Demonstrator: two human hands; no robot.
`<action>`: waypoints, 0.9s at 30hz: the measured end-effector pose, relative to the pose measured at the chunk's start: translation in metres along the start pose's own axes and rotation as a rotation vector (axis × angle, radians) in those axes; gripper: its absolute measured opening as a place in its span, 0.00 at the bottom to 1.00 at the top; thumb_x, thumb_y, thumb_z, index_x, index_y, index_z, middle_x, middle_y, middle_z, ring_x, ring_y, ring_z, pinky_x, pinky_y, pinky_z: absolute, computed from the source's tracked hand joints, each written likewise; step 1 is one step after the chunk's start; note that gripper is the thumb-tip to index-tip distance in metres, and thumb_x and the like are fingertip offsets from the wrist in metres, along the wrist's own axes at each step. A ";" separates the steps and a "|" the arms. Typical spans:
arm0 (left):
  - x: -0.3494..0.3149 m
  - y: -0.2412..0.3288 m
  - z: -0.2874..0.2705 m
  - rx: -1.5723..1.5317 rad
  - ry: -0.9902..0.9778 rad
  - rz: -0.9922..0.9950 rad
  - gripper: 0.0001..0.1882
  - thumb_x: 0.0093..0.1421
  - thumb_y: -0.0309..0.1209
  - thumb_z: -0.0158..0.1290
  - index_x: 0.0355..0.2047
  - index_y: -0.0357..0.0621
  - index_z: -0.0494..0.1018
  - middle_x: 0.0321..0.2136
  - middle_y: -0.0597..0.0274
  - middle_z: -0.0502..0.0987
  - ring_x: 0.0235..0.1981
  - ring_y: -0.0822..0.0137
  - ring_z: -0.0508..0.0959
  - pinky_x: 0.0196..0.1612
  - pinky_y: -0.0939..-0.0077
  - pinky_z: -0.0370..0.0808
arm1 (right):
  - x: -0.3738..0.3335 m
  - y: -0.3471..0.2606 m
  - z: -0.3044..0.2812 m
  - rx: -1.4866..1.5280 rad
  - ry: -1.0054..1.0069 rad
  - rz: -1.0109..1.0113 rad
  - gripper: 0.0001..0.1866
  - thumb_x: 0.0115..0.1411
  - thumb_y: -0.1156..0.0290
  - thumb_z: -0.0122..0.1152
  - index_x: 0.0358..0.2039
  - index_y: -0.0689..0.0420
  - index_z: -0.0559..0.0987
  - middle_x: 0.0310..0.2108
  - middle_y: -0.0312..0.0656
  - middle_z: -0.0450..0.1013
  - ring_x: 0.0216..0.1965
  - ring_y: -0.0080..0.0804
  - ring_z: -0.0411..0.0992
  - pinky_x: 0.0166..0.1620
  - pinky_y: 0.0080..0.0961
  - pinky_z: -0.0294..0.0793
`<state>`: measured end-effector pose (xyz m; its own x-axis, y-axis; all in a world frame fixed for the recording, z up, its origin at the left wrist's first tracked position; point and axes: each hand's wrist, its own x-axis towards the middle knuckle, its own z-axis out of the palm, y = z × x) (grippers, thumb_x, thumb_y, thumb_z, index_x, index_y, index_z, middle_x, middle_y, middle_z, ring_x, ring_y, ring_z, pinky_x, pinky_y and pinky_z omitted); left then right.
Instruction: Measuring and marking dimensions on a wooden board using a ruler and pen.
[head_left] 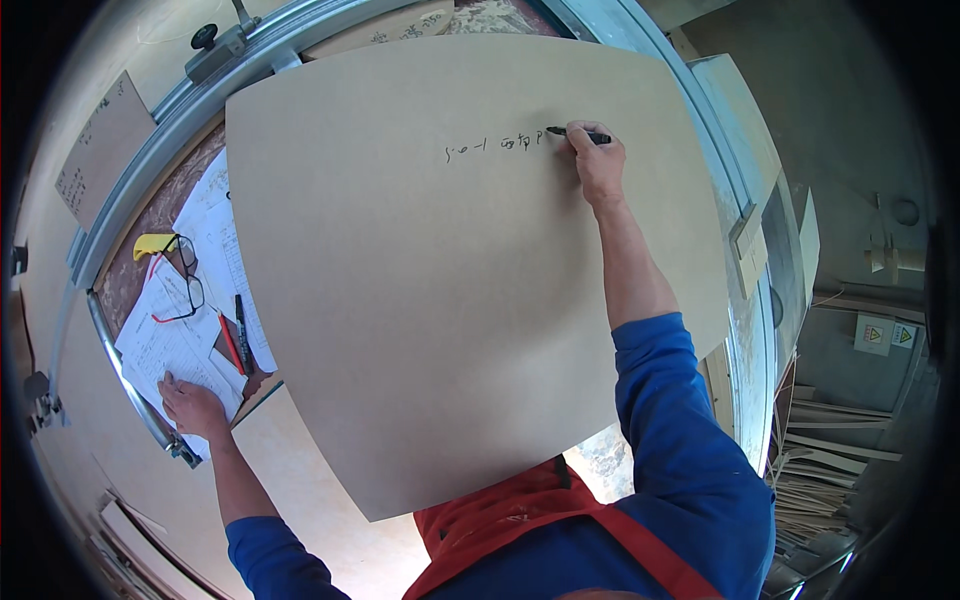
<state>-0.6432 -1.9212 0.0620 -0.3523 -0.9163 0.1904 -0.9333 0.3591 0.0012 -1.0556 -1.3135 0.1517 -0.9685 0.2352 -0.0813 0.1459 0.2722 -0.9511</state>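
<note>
A large brown board [450,300] lies in front of me, with a short line of black handwriting [495,143] near its far side. My right hand [600,165] is closed around a black marker [598,137], its tip at the right end of that line. Off the board's left edge, my left hand [193,405] rests on handwritten sheets of paper [165,335], fingers lying on the top sheet. Close to it are a red pencil [230,343] and a second black marker [243,335]. Eyeglasses [190,275] sit farther up on the papers.
A yellow object [153,246] lies beside the glasses. Curved in this view, a metal rail [165,130] runs behind the board, and another metal rail [690,95] passes along its right. Wood strips [820,490] are piled at the lower right, below warning signs [874,334].
</note>
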 end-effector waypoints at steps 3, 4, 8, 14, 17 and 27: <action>0.003 0.000 0.001 0.000 0.008 0.009 0.23 0.76 0.41 0.38 0.67 0.57 0.67 0.71 0.66 0.64 0.71 0.58 0.61 0.65 0.38 0.58 | 0.001 0.006 -0.003 -0.023 0.000 -0.019 0.09 0.61 0.66 0.64 0.35 0.58 0.83 0.24 0.33 0.78 0.24 0.16 0.67 0.27 0.20 0.66; 0.004 -0.001 0.001 0.009 0.017 0.018 0.23 0.75 0.42 0.38 0.68 0.57 0.67 0.70 0.66 0.65 0.71 0.57 0.62 0.65 0.37 0.58 | 0.002 0.007 -0.003 -0.024 0.001 -0.017 0.09 0.61 0.66 0.64 0.35 0.58 0.83 0.24 0.33 0.78 0.24 0.16 0.67 0.27 0.20 0.66; 0.003 0.001 0.001 -0.028 0.000 -0.001 0.24 0.75 0.42 0.38 0.68 0.57 0.67 0.70 0.66 0.65 0.71 0.58 0.62 0.65 0.37 0.58 | 0.006 0.014 -0.010 0.006 0.013 0.003 0.09 0.60 0.66 0.67 0.36 0.58 0.83 0.25 0.36 0.79 0.23 0.15 0.67 0.27 0.17 0.64; 0.003 -0.003 0.001 0.012 0.011 0.020 0.24 0.75 0.42 0.38 0.68 0.57 0.66 0.70 0.66 0.65 0.71 0.58 0.62 0.64 0.37 0.58 | 0.000 0.010 -0.009 0.013 0.018 0.013 0.09 0.60 0.66 0.68 0.35 0.58 0.83 0.24 0.36 0.79 0.23 0.16 0.68 0.29 0.18 0.64; 0.003 -0.002 0.001 -0.008 -0.010 0.006 0.24 0.75 0.42 0.38 0.68 0.58 0.66 0.70 0.66 0.66 0.71 0.58 0.62 0.65 0.37 0.58 | 0.000 0.012 -0.012 0.011 0.012 0.020 0.08 0.60 0.66 0.68 0.34 0.57 0.83 0.24 0.35 0.79 0.24 0.16 0.68 0.29 0.18 0.65; 0.005 -0.002 0.002 0.000 -0.001 0.005 0.24 0.76 0.43 0.37 0.69 0.57 0.65 0.68 0.63 0.67 0.71 0.58 0.62 0.65 0.38 0.58 | -0.003 0.011 -0.011 0.021 0.025 0.020 0.08 0.60 0.67 0.68 0.34 0.58 0.83 0.23 0.35 0.79 0.24 0.16 0.69 0.30 0.17 0.64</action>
<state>-0.6431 -1.9273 0.0606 -0.3573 -0.9146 0.1894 -0.9314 0.3639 0.0002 -1.0487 -1.3011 0.1444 -0.9601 0.2636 -0.0933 0.1609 0.2478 -0.9554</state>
